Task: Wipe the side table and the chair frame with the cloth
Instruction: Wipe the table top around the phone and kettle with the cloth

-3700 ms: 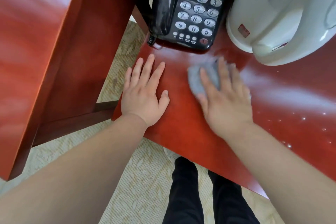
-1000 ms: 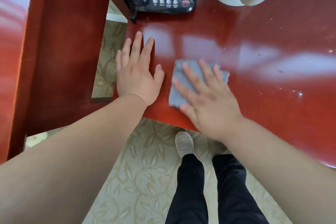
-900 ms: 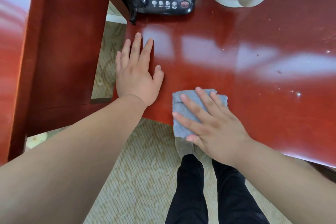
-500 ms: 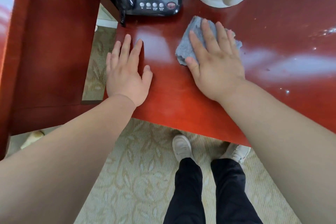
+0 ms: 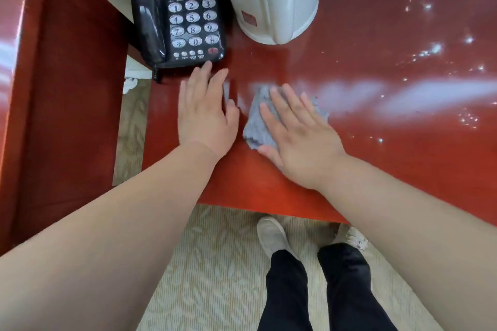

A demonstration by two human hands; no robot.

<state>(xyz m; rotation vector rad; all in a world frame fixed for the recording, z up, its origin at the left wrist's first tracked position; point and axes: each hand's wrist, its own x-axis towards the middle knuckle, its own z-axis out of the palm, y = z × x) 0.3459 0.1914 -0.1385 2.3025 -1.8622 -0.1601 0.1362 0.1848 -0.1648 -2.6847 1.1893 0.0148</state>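
Cloth point(image 5: 254, 126) lies pressed under my flat right grip point(image 5: 298, 137) to wipe the desk point(image 5: 376, 156); my left grip point(image 5: 204, 115), equally unclenched, braces.

Bright, even light fills the view and shadows are faint. The glossy red worktop point(image 5: 376, 169) carries a broad whitish glare band right of the telephone point(image 5: 185, 13), with sparkling specks farther right. Just below the telephone, the left hand point(image 5: 205, 115) is motion-blurred at its fingers point(image 5: 205, 75). Wide-angle distortion bends the frame edges.
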